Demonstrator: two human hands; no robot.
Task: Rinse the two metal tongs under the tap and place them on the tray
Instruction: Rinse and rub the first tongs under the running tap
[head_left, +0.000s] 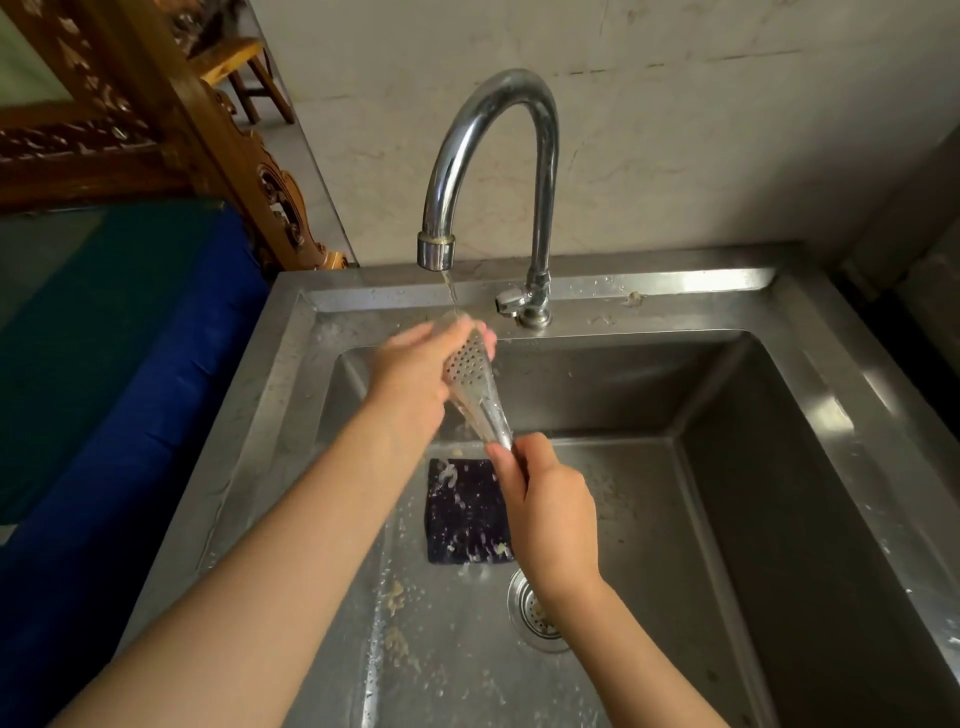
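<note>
One pair of metal tongs (474, 387) with perforated tips is held slanted under the chrome tap (491, 171), whose thin stream of water falls onto the tips. My left hand (415, 371) wraps its fingers round the perforated upper end. My right hand (545, 512) grips the lower handle end over the steel sink (727, 415). I see no second pair of tongs and no tray.
A dark rectangular scrub pad (465, 512) lies on the sink floor beside the round drain strainer (535, 608). Food scraps and foam dot the basin. A blue and green cloth-covered surface (104, 338) borders the sink on the left; carved wooden furniture stands behind it.
</note>
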